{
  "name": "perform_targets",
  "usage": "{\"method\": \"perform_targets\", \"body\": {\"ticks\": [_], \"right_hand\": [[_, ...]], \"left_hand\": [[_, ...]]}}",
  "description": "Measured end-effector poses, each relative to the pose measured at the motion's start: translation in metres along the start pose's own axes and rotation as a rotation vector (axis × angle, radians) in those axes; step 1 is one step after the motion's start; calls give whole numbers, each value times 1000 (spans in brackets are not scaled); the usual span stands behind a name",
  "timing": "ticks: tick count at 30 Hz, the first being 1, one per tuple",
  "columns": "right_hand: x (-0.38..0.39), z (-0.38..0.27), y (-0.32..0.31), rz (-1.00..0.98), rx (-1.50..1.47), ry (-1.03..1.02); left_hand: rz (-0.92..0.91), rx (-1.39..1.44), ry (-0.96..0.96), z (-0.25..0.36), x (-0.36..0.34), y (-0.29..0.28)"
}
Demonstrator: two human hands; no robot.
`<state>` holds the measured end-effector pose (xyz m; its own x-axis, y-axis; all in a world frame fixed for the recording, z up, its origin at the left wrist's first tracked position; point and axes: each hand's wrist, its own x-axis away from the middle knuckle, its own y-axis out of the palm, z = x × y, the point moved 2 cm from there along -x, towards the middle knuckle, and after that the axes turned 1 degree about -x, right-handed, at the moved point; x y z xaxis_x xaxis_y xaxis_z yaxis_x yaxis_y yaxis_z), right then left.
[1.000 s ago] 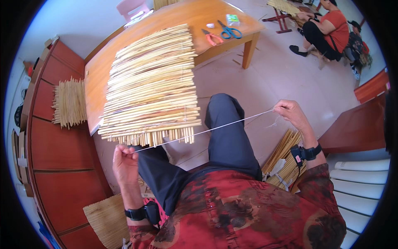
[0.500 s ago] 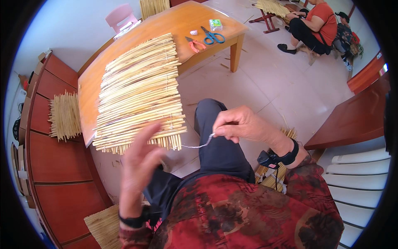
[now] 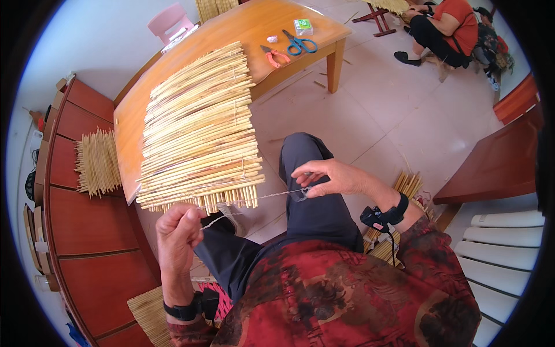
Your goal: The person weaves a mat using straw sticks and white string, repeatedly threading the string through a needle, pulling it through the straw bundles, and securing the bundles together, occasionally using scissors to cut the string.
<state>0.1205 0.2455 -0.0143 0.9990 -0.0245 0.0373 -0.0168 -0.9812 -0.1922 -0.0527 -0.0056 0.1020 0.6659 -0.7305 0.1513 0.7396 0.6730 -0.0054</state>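
A mat of straw-coloured reed stalks (image 3: 199, 124), bound by thin cords, lies on the wooden table and overhangs its near edge. My left hand (image 3: 180, 228) is closed in a pinch just below the mat's near left corner, with thin whitish string coming out of it. That string (image 3: 272, 196) runs along the mat's near edge toward my right hand (image 3: 332, 178), where it loops at the thumb and fingertips. The right fingers are loosely curled around it, over my right knee. What exactly lies inside the left fist is hidden.
On the table (image 3: 300, 17) lie blue-handled scissors (image 3: 302, 45), orange-handled pliers (image 3: 275, 56) and a small clear box (image 3: 303, 26). Reed bundles stand by the red cabinet (image 3: 95, 222) and beside my right leg. A person (image 3: 442, 32) crouches at far right.
My left hand has gone from blurred and spread to a closed pinch on string, lower down. The string now stretches between both hands, and the right hand's fingers have loosened somewhat.
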Motion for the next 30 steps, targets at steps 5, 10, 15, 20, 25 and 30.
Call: {"method": "perform_targets", "body": {"ticks": [5,10,15,20,25,30], "right_hand": [[19,15,22,228,506,-102],[14,22,35,255,713,-162],[25,26,23,305,469,-146],[40,50,5,291,588,-175],[51,61,-13,336,553,-15],[50,65,-16,355,394,47]], "left_hand": [[85,26,50,-3,12,-26],[121,44,82,0,19,-34],[218,18,90,-8,22,-58],[400,55,160,-10,30,-88],[418,38,198,-9,29,-101],[461,107,242,-9,31,-105]]}}
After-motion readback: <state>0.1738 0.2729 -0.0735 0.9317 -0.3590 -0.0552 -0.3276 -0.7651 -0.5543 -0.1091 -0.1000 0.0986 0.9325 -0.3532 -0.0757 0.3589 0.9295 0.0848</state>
